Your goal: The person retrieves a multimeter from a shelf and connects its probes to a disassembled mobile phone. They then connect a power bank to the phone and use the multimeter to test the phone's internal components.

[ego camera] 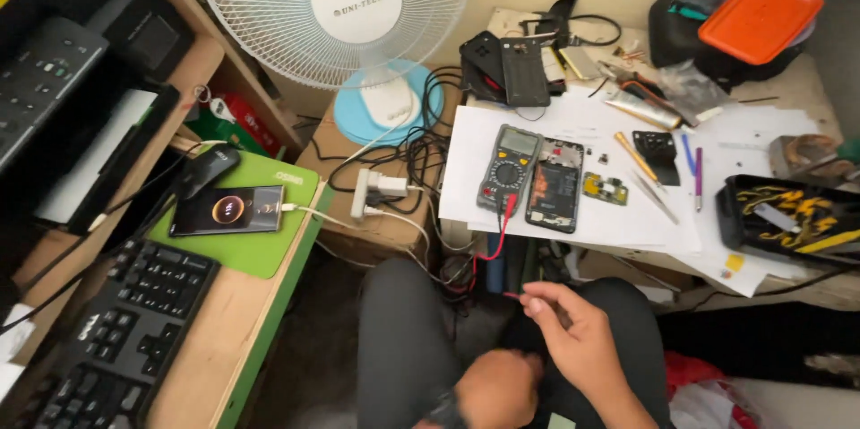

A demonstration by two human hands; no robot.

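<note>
**Hands over lap, probe leads below cluttered tabletop**

Cramped corner, beige wall. Cluttered tabletop on the right, covered with white paper sheets. On the paper: grey-and-yellow digital multimeter, upright in view, long axis running away from the person, dial toward the near end. Just beside it on the right, an opened black smartphone with exposed insides, lying parallel. Small green circuit board near that. Thin red probe lead runs from the multimeter's near end down off the edge toward the lap.

White pedestal fan with blue base at the back. Wooden desk on the left carries a green mat, a lit smartphone and a black keyboard.

Right hand raised over the knees, palm side turned in, fingers narrow, thumb and forefinger pinched near the lead's end; cannot tell whether they hold it. Left hand low, blurred, curled; grip cannot be told.
</note>
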